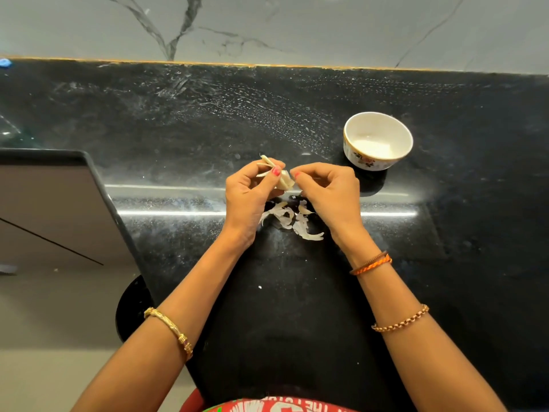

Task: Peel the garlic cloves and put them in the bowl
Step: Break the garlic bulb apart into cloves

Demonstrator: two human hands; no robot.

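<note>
Above the black counter, my left hand (249, 193) holds a pale garlic clove (285, 180) with papery skin sticking out past the fingers. My right hand (328, 193) pinches the clove's right side with thumb and forefinger. Both hands meet over a small pile of loose garlic peels (292, 220) lying on the counter. A white bowl (350, 144) with a floral pattern stands to the upper right of my hands, apart from them; I cannot tell if it holds any cloves.
The black granite counter (178, 120) runs to a marble-patterned wall at the back. On the left the counter ends at an edge (101, 185) with the floor below. A blue object (5, 62) shows at the far left edge.
</note>
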